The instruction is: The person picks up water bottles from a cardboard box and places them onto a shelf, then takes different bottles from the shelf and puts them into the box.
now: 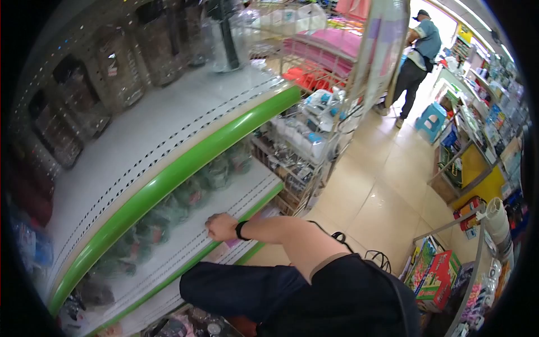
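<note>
My right hand (222, 227), with a black band on its wrist, rests at the front part of the lower white shelf (185, 230). Its fingers are curled inward, and whatever they may hold is too small to make out. Behind it on that shelf stands a row of wrapped greenish items (193, 191). Above is a wider white shelf (163, 118) with a green front edge, and packaged items (118, 67) hang on the perforated panel at its back. My left hand does not show.
Wire racks with bagged goods (314, 123) stand past the shelf end. A person (418, 56) stands far down the tiled aisle (376, 180), near a blue stool (431, 121). At the right are a red and green box (441, 281) and a metal rack.
</note>
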### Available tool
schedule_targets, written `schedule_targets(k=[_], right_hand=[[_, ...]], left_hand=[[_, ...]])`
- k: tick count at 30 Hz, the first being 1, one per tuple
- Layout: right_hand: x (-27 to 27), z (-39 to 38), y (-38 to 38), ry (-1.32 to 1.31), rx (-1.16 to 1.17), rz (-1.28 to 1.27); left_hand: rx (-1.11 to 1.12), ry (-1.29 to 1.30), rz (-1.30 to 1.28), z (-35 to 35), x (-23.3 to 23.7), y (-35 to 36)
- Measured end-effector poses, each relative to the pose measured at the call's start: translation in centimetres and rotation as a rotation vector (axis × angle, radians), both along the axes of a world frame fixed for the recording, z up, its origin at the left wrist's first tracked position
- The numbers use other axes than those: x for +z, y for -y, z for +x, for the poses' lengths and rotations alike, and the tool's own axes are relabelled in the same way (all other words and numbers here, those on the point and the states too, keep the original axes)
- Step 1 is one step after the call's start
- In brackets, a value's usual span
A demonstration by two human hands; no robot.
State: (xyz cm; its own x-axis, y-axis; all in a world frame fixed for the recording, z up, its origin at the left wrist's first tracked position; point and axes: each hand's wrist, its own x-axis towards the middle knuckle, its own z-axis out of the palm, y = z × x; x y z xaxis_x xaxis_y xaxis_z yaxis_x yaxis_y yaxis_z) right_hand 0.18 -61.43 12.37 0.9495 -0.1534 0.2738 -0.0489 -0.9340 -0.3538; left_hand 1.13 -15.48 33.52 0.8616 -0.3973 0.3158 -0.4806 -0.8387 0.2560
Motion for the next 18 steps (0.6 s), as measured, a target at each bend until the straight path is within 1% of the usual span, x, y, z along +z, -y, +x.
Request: schedule_targets(k=[1,2,3,4,5,6,7,8,9,10,11,14,16,18], right_hand=[[-0.5,0.2,-0.2,-0.002,0.005,0.016],[-1.7,0.7,-0.1,-0.004,-0.009,0.044],[-1.2,0.4,0.2,-0.093,0.045,0.044],[-0.9,0.1,0.4,-0.124,0.146,-0.147],[-0.7,-0.2,0.8,-0.17,0.296,-0.352],[-1.2,0.0,1.0,-0.077,0.28,-0.408],[1.0,-0.4,0.3,-0.251,0.26,-0.403],[2.9,-0.7,-0.3,-0.193,0.174,-0.25],[-1.4,0.5,0.5,-0.15,-0.029,-0.019],[-0.6,0.4,0.5,-0.061,0.044,-0.073],[-0.8,0.7,0.6,-0.039,0.03,-0.107],[-0.4,1.0,0.3,-0.067,0.038,-0.106],[0.1,0.7,0.3,-0.101,0.012,-0.135],[-0.2,0.6,0.6,-0.061,0.025,-0.139]], left_hand=[[-0.069,0.014,-0.047,-0.4,-0.4,-0.5],[0.016,-0.264,-0.167,0.4,-2.0,-2.5],[0.037,0.001,0.075,1.8,-3.8,-2.9],[0.062,-0.115,-0.007,1.7,-5.5,-4.8],[0.095,-0.305,-0.205,1.6,-5.3,-3.9],[0.157,-0.241,-0.166,1.0,-4.0,-2.1],[0.142,-0.186,-0.143,1.4,-4.5,-2.6],[0.168,-0.235,-0.059,1.3,-3.4,-2.3],[0.187,-0.126,-0.112,1.2,-4.4,-3.0],[0.224,-0.116,-0.081,1.3,-5.5,-4.2],[0.236,-0.103,0.016,1.3,-6.0,-5.1],[0.344,-0.085,0.058,0.3,-6.6,-6.1],[0.359,-0.086,0.068,0.4,-7.2,-6.6],[0.414,-0.085,0.108,0.5,-9.0,-7.4]])
